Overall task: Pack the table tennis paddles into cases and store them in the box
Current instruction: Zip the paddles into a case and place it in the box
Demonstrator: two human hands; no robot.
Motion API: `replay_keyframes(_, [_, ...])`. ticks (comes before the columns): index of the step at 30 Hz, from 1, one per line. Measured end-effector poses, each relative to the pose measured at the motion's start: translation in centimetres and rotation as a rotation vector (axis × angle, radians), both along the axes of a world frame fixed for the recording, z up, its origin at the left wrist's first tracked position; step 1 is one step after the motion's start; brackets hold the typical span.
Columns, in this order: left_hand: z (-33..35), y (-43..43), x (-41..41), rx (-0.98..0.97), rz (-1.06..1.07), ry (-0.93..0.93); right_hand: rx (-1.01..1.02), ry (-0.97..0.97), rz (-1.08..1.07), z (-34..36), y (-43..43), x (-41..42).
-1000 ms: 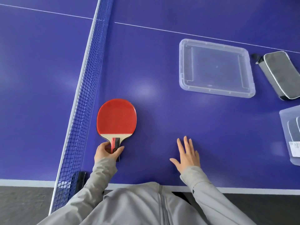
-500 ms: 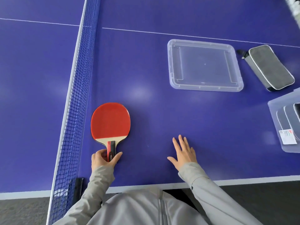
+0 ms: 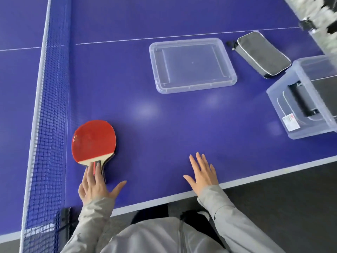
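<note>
Right now, the red table tennis paddle (image 3: 93,139) is found lying flat on the blue table (image 3: 164,125), just beside the net (image 3: 49,106). Its handle (image 3: 94,166) is touched by the left hand (image 3: 96,185), whose fingers are laid straight along it with the thumb spread out to the side; nothing is gripped yet. The right hand (image 3: 202,174) is pressed flat on the table, well apart from the paddle, with its fingers spread wide and nothing held. A grey zip case (image 3: 262,53) is seen far across the table, next to a clear lid (image 3: 191,64) that lies upside down. A clear storage box (image 3: 284,77) stands near the right edge, with what look like more cases inside. The step in hand is judged to be picking up the paddle so that it can be put in the grey case. To do this well, the fingers should be curled round the handle and the thumb tucked under, so the paddle is lifted cleanly and not slid into the net. The red rubber should not be touched much. The case should be held open by the other hand, and the round end should be fed in first. Whether the case is zipped open or closed cannot be told.
</note>
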State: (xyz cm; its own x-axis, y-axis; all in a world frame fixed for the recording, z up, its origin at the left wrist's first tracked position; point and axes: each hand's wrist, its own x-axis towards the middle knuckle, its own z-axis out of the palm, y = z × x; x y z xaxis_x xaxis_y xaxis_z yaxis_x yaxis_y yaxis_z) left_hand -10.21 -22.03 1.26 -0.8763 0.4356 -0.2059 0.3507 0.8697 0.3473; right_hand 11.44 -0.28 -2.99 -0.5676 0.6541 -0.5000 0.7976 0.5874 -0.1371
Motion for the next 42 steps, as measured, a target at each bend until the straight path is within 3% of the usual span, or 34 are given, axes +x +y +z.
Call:
replay_keyframes(9, [0.8,11.1,11.1,-0.258,-0.439,0.110,0.054,0.111,-0.185,3.1,4.4,13.5])
replay_keyframes(20, [3.8,26.3,27.8,-0.203,-0.744,0.252,0.175,0.171,-0.522,5.9,11.5,33.0])
replay_keyframes(30, [6.0,40.8,33.7,-0.021,-0.715,0.172,0.263,0.355,-0.589,10.3,23.6,37.9])
replay_keyframes(42, [7.5,59.8,30.7,0.105,-0.464,0.044,0.424,0.455,-0.279,15.0,43.2,35.3])
